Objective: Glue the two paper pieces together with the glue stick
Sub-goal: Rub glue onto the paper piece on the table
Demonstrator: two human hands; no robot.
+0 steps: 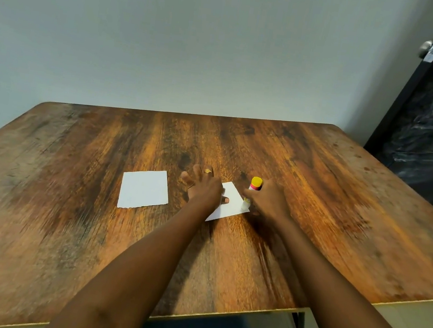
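Left hand (pixel 205 187): mine, spread flat, pressing down the right paper (pixel 229 202) on the table (pixel 71 172).
Right hand (pixel 266 198): closed around the glue stick (pixel 253 189), yellow end up, its lower end on that paper's right edge.
Other paper (pixel 143 189): lies flat, untouched, just left of my left hand.

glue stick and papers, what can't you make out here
Head view only:
- Glue stick tip: blurred and behind the right hand; no telling whether it is uncapped or touching paper.
- Right paper piece: partly covered by the left hand.
- Glue on either this or the left paper piece: not discernible.
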